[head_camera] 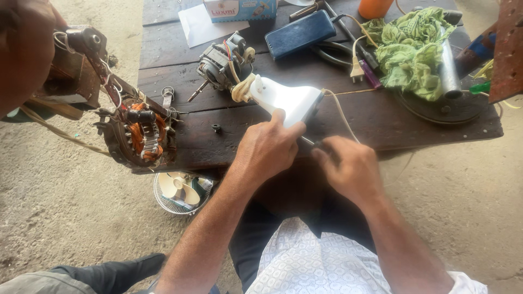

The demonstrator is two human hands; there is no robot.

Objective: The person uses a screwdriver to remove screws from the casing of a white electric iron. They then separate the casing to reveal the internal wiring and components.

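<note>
My left hand (pixel 267 147) grips the near end of a white plastic fan housing (pixel 289 100) lying on the dark wooden table (pixel 381 117). A small electric motor (pixel 224 64) with coloured wires is joined to the housing's far end. My right hand (pixel 348 166) is closed around a dark slim tool at the housing's near edge, beside a pale cord (pixel 340 111) that leaves the housing. The tool's tip is hidden between my hands.
A copper-wound stator (pixel 143 133) and a rusty winding device (pixel 76 71) sit at the table's left. A blue case (pixel 299 34), green cloth (pixel 411 46), orange cup (pixel 373 7), plug (pixel 357 72) and box (pixel 239 8) lie farther back. A small fan (pixel 180 190) rests on the ground.
</note>
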